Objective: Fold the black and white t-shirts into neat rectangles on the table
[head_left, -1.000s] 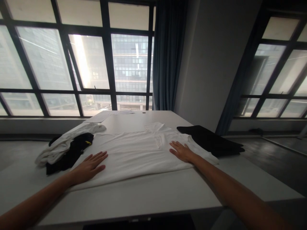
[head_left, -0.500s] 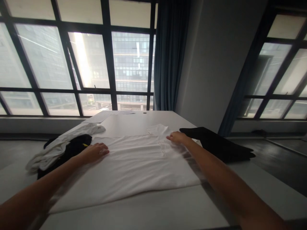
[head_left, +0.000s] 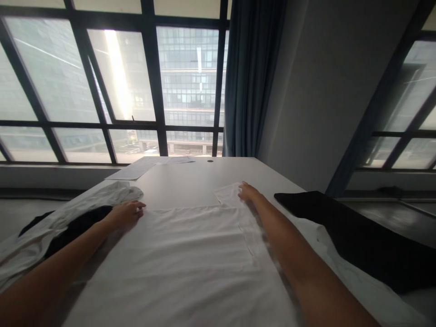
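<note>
A white T-shirt point(head_left: 190, 254) lies spread flat on the white table point(head_left: 197, 177), its far edge running straight across. My left hand point(head_left: 125, 213) rests at the shirt's far left corner, fingers curled down onto the cloth. My right hand point(head_left: 248, 191) reaches to the far right, on the small white sleeve piece point(head_left: 227, 195) that sticks out past the far edge. Its fingers press together on that cloth. Both forearms stretch out over the shirt.
A heap of white and black clothes point(head_left: 61, 218) lies at the left. A folded black garment point(head_left: 344, 231) lies at the right near the table's edge. Papers point(head_left: 143, 167) sit at the far end by the windows. A blue curtain point(head_left: 252, 77) hangs behind.
Both hands have slid away from me across the shirt, from its middle to its far edge. The view has moved closer, and the shirt lies smoother.
</note>
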A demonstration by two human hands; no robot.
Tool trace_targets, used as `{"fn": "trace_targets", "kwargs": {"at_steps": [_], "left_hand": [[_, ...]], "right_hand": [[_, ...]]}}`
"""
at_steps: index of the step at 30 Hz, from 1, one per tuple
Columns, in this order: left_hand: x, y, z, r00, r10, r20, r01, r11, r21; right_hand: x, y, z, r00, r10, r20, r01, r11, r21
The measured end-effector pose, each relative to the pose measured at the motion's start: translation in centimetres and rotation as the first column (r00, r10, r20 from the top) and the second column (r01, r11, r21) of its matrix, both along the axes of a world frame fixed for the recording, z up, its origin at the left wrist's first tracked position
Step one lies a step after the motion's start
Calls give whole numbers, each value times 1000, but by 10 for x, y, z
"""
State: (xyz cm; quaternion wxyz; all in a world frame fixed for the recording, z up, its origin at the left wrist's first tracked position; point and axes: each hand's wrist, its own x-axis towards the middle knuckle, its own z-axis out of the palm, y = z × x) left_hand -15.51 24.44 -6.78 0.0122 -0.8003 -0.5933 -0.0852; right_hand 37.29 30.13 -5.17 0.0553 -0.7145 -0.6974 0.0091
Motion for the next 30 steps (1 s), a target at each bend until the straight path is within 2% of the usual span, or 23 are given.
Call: {"fn": "trace_targets", "kwargs": {"at_steps": [4,7,8,10,13,14,15,17,19,22,24,26,30], "left_hand": [[-2,5,3,1000,-8,-12,8,1000,-18],[5,-5,11,996,-14,-85,16,1000,18],[8,-10,16,994,-1,-112,6,999,48],[16,-23,30,988,65,-138,-44,988,151],[24,-47,51,980,172,-99,-127,926,355],[24,-55,56,980,181,-80,-134,905,403],[23,-64,59,983,170,-67,-125,892,434],[17,-81,57,992,104,-66,-65,896,439],[10,-96,49,997,23,-75,7,925,381],[1,-115,32,996,-60,-67,76,961,264],[-1,-124,24,996,-75,-47,84,973,216],[0,-130,19,997,-72,-26,75,976,205],[-1,-138,21,998,-58,9,53,959,278]], "right_hand": [[-5,15,0,1000,-13,-23,12,999,-45],[-5,7,10,999,-52,-17,50,996,-69],[-4,0,17,997,-72,-12,72,997,-40],[0,-19,32,992,-128,-20,129,984,126],[7,-65,52,982,-180,-60,188,882,431],[11,-84,57,985,-167,-42,167,864,475],[15,-104,59,991,-137,5,118,870,478],[24,-145,57,990,-28,137,-29,917,397],[33,-183,50,969,106,221,-158,960,231],[40,-225,33,957,214,193,-226,973,39],[36,-239,23,963,229,142,-236,971,40],[28,-245,16,969,231,87,-239,966,97],[10,-252,20,977,210,-39,-194,950,246]]}}
